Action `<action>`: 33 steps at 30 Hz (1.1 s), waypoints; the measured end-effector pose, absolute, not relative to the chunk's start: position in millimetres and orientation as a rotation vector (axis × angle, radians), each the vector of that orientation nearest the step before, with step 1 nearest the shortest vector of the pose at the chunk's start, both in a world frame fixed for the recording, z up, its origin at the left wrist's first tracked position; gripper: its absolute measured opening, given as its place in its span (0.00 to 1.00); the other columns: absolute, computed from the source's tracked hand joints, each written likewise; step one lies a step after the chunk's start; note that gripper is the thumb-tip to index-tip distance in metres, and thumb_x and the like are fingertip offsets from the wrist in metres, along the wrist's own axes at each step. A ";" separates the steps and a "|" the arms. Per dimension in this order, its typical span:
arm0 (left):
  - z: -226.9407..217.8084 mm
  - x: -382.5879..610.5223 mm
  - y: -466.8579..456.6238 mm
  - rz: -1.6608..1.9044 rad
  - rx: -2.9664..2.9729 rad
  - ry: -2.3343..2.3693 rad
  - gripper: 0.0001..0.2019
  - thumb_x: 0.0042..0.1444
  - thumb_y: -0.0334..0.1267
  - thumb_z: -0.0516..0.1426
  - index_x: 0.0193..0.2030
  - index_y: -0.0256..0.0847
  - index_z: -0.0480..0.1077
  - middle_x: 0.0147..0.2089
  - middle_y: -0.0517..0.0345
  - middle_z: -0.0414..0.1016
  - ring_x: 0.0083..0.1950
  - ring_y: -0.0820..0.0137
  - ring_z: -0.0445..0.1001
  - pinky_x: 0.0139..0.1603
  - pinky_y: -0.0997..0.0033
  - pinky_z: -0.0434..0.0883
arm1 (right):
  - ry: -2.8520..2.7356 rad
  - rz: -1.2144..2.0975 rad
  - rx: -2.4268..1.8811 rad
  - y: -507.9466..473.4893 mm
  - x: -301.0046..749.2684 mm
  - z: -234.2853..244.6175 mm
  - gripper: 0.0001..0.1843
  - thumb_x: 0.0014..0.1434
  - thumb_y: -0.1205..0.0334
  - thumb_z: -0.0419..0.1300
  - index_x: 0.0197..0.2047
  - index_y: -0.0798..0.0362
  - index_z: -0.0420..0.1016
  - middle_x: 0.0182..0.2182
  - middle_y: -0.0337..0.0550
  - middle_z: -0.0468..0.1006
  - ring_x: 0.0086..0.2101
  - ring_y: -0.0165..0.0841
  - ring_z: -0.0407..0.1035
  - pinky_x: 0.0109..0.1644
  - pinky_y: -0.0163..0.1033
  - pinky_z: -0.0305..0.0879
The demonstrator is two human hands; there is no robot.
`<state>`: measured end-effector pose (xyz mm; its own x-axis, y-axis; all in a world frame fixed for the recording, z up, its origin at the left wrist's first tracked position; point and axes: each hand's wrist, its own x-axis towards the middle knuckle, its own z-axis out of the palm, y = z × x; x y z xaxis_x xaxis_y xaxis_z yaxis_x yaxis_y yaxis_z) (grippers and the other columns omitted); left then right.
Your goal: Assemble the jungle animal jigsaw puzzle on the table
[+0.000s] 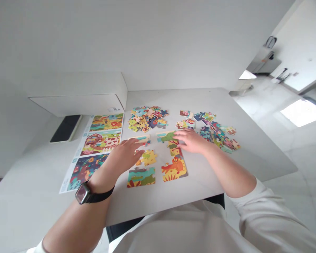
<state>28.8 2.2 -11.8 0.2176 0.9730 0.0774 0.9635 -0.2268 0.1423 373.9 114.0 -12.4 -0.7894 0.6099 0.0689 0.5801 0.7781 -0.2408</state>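
- Lion section (174, 168) of a jigsaw is lying flat on the desk (205, 179), toward the wearer's edge.
- Tree section (166, 136) is sitting beyond the lion section, with more pieces running between the two. Can't tell if every joint is locking.
- Right hand (191, 140) is coming in from the right, lying beyond the lion section. Its fingers are stretching loosely over the tree section's right part, thumb standing apart, pinching nothing visible. Can't tell how hard they're pressing.
- Left hand (126, 153) is lying left of and beyond the lion section. Thumb and forefinger are spreading apart; thumb is sitting by the yellow pieces (149, 157), forefinger by a pale blue-marked strip (144, 138). Can't tell whether either is touching.
- Crocodile section (144, 178) is lying just left of the lion section, bare desk showing between.
- Yellow pieces are lying left of and slightly beyond the lion section.
- One loose pile (147, 117) is heaping up well beyond the lion section, a bit left.
- Second pile (216, 135) is spreading beyond it on the right.
- Printed sheet (102, 140) is lying well left of the lion section, showing three pictures; left arm is covering part of the lowest.
- Phone (66, 128) is lying farther left and beyond, a white box (79, 104) standing farther beyond.
- Black-strapped watch (83, 193) is sitting on the left wrist, left of the lion section and nearer the wearer.
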 end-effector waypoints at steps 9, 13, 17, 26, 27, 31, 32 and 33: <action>-19.3 26.4 5.8 0.258 2.434 1.889 0.23 0.72 0.49 0.53 0.67 0.49 0.80 0.67 0.49 0.82 0.66 0.49 0.80 0.70 0.48 0.74 | -2.789 0.321 -0.943 115.6 373.3 -12.5 0.19 0.69 0.62 0.70 0.62 0.49 0.85 0.63 0.53 0.83 0.63 0.48 0.76 0.71 0.58 0.68; -16.7 26.5 6.0 0.333 2.464 1.895 0.23 0.73 0.50 0.52 0.63 0.45 0.82 0.66 0.47 0.82 0.64 0.49 0.81 0.67 0.49 0.76 | -2.773 0.323 -0.923 115.1 372.0 -14.5 0.18 0.69 0.61 0.70 0.61 0.48 0.85 0.61 0.52 0.84 0.61 0.47 0.77 0.69 0.57 0.69; -5.7 31.9 3.4 0.456 2.457 1.929 0.22 0.74 0.49 0.50 0.59 0.43 0.82 0.62 0.46 0.84 0.60 0.50 0.83 0.61 0.50 0.78 | -2.752 0.359 -0.896 116.6 377.0 -8.6 0.18 0.70 0.62 0.68 0.62 0.49 0.85 0.59 0.52 0.85 0.58 0.46 0.78 0.67 0.55 0.71; 3.5 41.5 0.2 0.444 2.465 1.905 0.23 0.75 0.48 0.49 0.58 0.41 0.81 0.58 0.45 0.84 0.57 0.51 0.83 0.56 0.52 0.79 | -2.746 0.357 -0.935 106.9 368.3 -8.9 0.25 0.66 0.51 0.74 0.64 0.45 0.83 0.65 0.54 0.79 0.64 0.51 0.72 0.71 0.61 0.65; 2.1 40.7 0.3 0.416 2.460 1.907 0.23 0.75 0.47 0.49 0.59 0.42 0.81 0.59 0.44 0.84 0.58 0.50 0.83 0.57 0.51 0.79 | -2.770 0.364 -0.926 104.4 366.1 -10.0 0.29 0.64 0.48 0.75 0.66 0.44 0.83 0.66 0.54 0.77 0.66 0.53 0.70 0.72 0.62 0.64; -2.3 33.7 1.9 0.333 2.395 1.940 0.22 0.73 0.46 0.50 0.63 0.44 0.80 0.64 0.45 0.82 0.62 0.49 0.81 0.62 0.49 0.78 | -2.847 0.371 -0.932 98.7 362.7 -13.0 0.42 0.56 0.40 0.79 0.69 0.45 0.80 0.69 0.57 0.75 0.68 0.58 0.67 0.74 0.65 0.62; -2.9 31.4 2.4 0.323 2.374 1.947 0.22 0.73 0.47 0.51 0.63 0.44 0.80 0.65 0.45 0.81 0.63 0.48 0.81 0.63 0.48 0.77 | -2.853 0.370 -0.939 98.5 363.1 -13.3 0.44 0.55 0.39 0.80 0.69 0.45 0.79 0.69 0.57 0.74 0.68 0.59 0.67 0.74 0.65 0.61; -3.2 29.2 3.0 0.316 2.356 1.950 0.22 0.72 0.48 0.51 0.63 0.45 0.79 0.66 0.46 0.81 0.64 0.48 0.80 0.64 0.48 0.77 | -2.856 0.371 -0.942 98.5 363.6 -13.5 0.44 0.54 0.38 0.80 0.70 0.45 0.79 0.70 0.57 0.74 0.68 0.59 0.66 0.74 0.65 0.62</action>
